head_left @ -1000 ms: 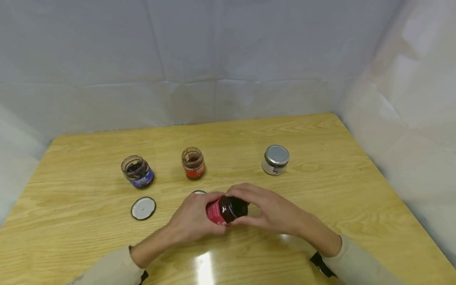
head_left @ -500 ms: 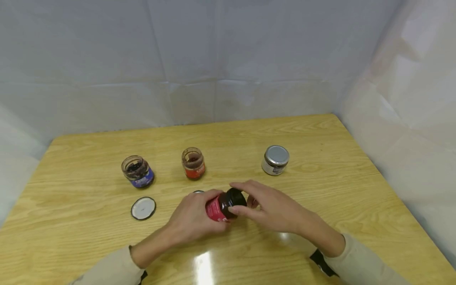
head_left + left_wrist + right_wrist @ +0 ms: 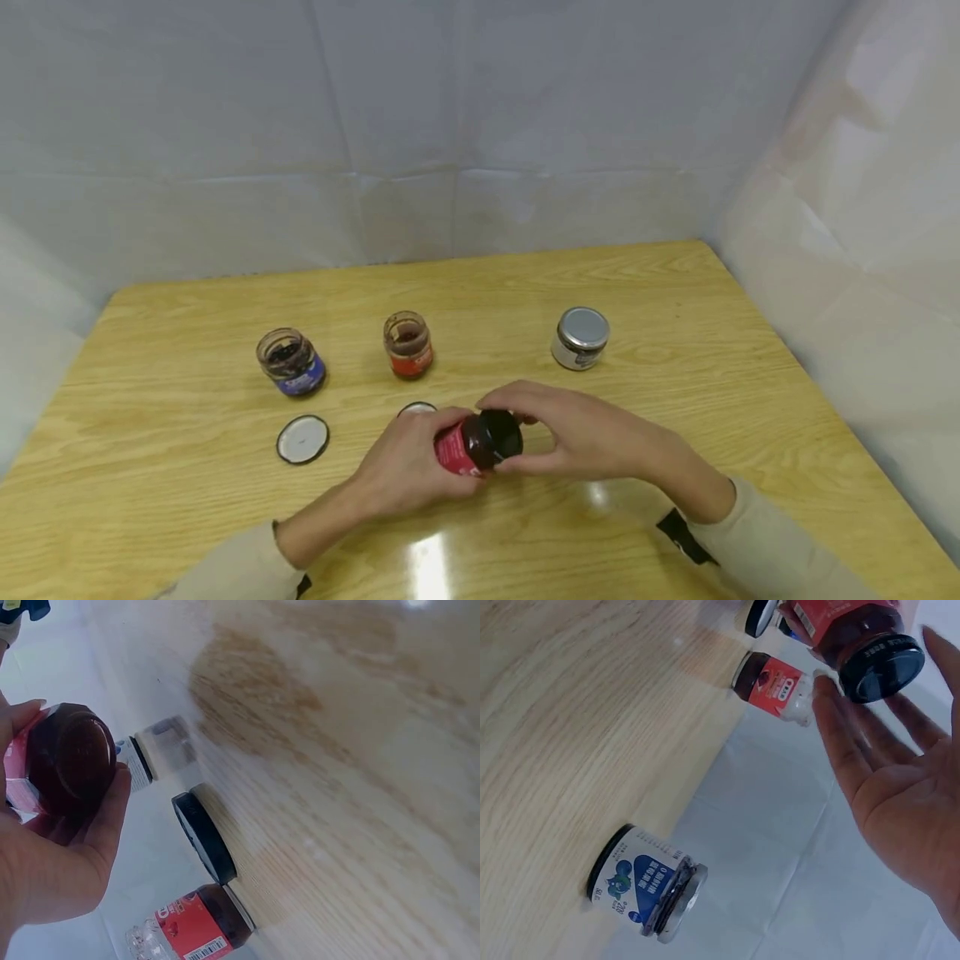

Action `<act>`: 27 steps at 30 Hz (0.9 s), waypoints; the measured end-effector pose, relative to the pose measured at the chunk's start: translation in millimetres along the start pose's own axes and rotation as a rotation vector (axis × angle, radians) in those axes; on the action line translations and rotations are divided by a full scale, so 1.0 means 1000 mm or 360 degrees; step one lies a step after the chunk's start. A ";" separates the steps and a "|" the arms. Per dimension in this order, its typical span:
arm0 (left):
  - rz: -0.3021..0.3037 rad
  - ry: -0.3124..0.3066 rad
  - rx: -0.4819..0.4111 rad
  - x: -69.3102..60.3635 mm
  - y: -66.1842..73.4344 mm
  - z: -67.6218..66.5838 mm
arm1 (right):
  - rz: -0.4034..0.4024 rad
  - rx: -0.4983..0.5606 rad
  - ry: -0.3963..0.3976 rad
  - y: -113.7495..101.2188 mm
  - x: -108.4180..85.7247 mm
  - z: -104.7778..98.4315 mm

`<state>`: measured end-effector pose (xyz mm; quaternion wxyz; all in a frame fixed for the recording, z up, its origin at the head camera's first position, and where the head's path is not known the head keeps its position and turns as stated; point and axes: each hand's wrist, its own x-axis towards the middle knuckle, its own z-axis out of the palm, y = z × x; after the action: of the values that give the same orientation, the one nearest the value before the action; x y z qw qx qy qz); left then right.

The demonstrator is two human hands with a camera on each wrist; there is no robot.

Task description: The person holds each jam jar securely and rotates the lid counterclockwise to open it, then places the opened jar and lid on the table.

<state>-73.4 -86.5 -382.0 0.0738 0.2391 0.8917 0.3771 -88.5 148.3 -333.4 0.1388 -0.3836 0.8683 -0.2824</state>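
Note:
A jam jar with a pinkish-red label and dark contents lies tilted in my left hand, its black lid pointing right. My left fingers and thumb wrap round the jar's body; the left wrist view shows the jar's dark glass base. Around the lid my right hand spreads its fingers, fairly straight. In the right wrist view the lid's top lies between thumb and fingers, with a gap visible beside it. Whether any right fingertip touches the lid I cannot tell.
Two lidless jars stand behind: one blue-labelled, one red-labelled. A silver-lidded jar stands back right. One loose lid lies at left; another lid is partly hidden behind my left hand. Pale sheeting rises behind the wooden table.
My right hand had its fingers over the lid, drew slightly back along it, and has now reached round it again. My left hand keeps holding the jar, which tilts slightly differently.

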 end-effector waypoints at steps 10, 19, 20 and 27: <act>-0.0044 0.0019 0.0022 0.000 0.001 0.000 | 0.0327 -0.0063 -0.0008 -0.011 0.005 0.000; -0.0005 0.0012 0.0014 -0.001 -0.001 0.001 | 0.0008 -0.0063 -0.0046 -0.008 0.007 -0.003; -0.0003 0.0013 0.0008 -0.002 -0.001 0.001 | -0.0047 -0.0077 -0.0051 -0.007 0.007 -0.004; -0.0016 0.0015 -0.0004 -0.003 0.000 0.000 | 0.0006 -0.0091 -0.0058 -0.008 0.007 -0.004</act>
<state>-71.2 -88.2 -382.3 0.0716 0.2328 0.8928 0.3789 -90.2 140.7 -325.6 0.1441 -0.3908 0.8740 -0.2503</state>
